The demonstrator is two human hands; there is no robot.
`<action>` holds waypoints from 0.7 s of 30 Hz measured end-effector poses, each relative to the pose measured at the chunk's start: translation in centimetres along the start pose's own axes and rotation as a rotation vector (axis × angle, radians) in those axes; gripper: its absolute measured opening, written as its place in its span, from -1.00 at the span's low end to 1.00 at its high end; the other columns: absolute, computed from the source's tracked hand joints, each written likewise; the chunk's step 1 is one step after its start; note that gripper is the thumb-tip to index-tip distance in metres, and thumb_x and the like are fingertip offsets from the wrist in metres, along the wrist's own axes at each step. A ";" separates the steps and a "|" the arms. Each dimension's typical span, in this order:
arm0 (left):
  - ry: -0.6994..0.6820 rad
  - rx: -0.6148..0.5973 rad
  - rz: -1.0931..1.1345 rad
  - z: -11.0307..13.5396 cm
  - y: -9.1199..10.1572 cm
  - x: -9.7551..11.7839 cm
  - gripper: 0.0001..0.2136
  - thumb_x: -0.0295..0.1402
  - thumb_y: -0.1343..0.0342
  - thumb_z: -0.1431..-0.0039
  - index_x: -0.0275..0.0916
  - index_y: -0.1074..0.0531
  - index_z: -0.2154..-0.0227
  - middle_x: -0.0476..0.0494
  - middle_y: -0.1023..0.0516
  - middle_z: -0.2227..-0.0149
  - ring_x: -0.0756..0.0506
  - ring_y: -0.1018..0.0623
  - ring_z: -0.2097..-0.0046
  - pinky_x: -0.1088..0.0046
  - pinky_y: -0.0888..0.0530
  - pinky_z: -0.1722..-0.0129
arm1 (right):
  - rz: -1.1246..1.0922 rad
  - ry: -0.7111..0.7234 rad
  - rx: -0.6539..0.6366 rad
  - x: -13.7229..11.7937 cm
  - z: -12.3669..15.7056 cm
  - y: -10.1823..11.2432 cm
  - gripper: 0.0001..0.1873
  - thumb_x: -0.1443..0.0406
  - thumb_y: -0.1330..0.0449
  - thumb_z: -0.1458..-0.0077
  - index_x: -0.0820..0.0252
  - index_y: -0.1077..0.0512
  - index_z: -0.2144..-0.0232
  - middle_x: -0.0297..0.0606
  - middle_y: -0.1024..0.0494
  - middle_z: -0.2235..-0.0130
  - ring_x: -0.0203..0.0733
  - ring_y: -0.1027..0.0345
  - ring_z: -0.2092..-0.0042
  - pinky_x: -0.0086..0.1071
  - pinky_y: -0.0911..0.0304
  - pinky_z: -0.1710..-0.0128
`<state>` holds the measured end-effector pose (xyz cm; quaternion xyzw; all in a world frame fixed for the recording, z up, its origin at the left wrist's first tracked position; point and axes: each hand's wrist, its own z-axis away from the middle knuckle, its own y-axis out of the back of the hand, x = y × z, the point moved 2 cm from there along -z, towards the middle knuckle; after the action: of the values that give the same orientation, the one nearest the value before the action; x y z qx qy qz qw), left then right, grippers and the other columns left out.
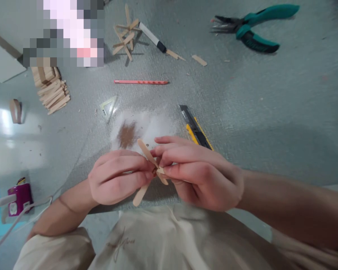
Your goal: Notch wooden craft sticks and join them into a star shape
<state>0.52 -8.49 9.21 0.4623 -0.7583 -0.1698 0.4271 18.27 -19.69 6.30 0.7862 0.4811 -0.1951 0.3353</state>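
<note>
Sticks [146, 152], crossed: between left hand [121, 176] and right hand [204, 174], over table [270, 97]; one's long axis slanting forward and left; both hands' fingertips pinched on them near the crossing, neither hand clearly nearer

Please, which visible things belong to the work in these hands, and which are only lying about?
Probably part of the work:
wooden sticks, held by the left hand and right hand
similar stick pile
crossed-stick pieces
cutter and pliers, perhaps, though not held

Seemingly just lying about:
pink pencil
triangle ruler
purple box
</note>
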 end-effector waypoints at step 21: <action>0.050 -0.161 -0.032 -2.1 1.0 0.5 -0.91 -0.48 -0.20 -0.32 -0.21 -0.53 0.32 -0.02 -0.68 0.28 -0.02 -0.71 0.16 0.49 -0.69 0.04 | -0.064 -0.190 -0.026 0.2 -0.3 -0.3 -0.88 0.45 -0.16 -0.25 0.13 -0.36 0.29 -0.31 -0.56 0.28 -0.33 -0.50 0.24 -0.48 -0.45 0.23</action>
<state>1.55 -8.12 11.40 0.4429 -0.7236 -0.2253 0.4790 18.15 -19.21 6.30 0.7440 0.4742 -0.2733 0.3833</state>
